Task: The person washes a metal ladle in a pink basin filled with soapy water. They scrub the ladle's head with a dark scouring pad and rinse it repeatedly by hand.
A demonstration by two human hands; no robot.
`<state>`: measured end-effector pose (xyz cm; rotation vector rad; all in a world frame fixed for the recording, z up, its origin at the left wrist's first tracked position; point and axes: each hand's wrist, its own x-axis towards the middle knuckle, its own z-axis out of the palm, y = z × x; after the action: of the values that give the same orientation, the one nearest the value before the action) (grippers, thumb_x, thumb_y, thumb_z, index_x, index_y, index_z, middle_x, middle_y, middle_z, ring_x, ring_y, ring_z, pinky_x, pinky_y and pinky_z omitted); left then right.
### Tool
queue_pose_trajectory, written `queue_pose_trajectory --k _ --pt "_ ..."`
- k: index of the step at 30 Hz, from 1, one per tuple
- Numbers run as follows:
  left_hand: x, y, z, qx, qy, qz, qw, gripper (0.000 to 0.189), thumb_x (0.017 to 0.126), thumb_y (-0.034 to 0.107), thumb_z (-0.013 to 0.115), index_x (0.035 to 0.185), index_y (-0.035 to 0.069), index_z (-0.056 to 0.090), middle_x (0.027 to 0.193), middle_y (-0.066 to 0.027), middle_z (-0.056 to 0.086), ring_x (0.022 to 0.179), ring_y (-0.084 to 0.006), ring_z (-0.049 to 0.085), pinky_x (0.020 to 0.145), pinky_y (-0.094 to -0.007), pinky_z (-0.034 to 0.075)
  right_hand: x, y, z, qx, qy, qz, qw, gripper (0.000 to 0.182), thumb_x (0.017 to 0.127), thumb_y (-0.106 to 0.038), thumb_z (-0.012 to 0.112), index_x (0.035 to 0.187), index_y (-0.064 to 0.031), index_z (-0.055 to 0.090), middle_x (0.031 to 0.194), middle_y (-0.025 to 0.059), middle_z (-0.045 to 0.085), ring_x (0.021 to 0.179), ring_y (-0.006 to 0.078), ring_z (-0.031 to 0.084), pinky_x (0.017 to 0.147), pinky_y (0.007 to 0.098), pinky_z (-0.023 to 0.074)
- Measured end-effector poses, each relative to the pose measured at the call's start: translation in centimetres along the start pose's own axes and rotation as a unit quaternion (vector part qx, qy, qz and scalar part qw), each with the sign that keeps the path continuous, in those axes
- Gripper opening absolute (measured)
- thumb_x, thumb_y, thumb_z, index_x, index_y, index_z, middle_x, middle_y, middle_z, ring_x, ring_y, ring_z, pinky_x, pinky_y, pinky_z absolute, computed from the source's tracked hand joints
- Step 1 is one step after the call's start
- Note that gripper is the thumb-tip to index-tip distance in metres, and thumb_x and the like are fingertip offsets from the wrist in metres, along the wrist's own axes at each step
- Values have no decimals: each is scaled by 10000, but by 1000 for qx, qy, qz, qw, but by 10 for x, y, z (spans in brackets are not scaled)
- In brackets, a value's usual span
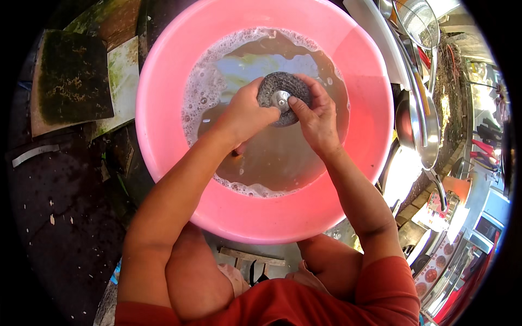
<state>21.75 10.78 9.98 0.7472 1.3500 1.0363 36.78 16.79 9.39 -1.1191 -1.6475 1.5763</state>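
Note:
Over a large pink plastic basin (269, 220), I hold a small round disc (299, 116) of dark grey, speckled, stone-like material. A shiny metal hub with a cross-head screw sits at its centre, facing up. My left hand (251, 108) grips the disc's left side, its thumb by the lower edge of the hub. On the right side, my right hand (320, 112) curls its fingers around the rim and sets its thumb against the hub. Below both hands lies murky brown water (269, 159), with soap foam (200, 89) along its edge. The disc's underside is hidden.
Pans (428, 130), a wire-mesh strainer (416, 22) and other long-handled utensils crowd the basin's right side. Mossy boards or tiles (73, 77) lie to the left. A low wooden stool (253, 256) shows between my knees.

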Motion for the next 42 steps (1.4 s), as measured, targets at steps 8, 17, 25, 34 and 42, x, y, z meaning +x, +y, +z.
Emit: queue_pose_trajectory --k 8,17,25,34,42 --pt "7 -16 8 48 167 113 978 389 732 197 686 1030 -14 552 860 -154 640 713 -209 619 643 -326 483 -2 -10 4 17 -46 -5 999 407 836 9 559 1235 -4 478 1080 76 584 992 138 545 862 280 455" --pt "-2 -11 5 -69 93 47 992 293 762 76 519 1038 6 589 813 -74 618 655 -124 556 593 -289 460 3 -3 -1 61 -23 36 997 411 783 74 551 1184 -3 509 1080 72 581 1007 144 546 861 278 464" --pt "-1 -13 7 -157 129 25 979 256 778 79 508 987 -43 593 826 -50 597 738 -97 536 654 -256 448 3 -5 5 74 -42 40 996 382 824 52 576 1194 7 490 1055 73 596 941 124 561 812 261 480" --pt "0 -8 17 -373 112 -37 920 263 760 75 492 1004 2 555 939 -53 564 855 -116 520 775 -281 430 4 -4 9 115 -21 61 991 388 806 75 587 1177 22 490 1032 76 608 940 135 576 828 270 490" --pt "5 -16 10 -464 37 -81 882 414 693 24 430 1096 0 519 1012 -72 541 953 -165 503 860 -314 413 1 -9 11 111 -13 43 993 374 806 69 587 1167 18 502 1022 81 612 922 131 584 814 265 492"
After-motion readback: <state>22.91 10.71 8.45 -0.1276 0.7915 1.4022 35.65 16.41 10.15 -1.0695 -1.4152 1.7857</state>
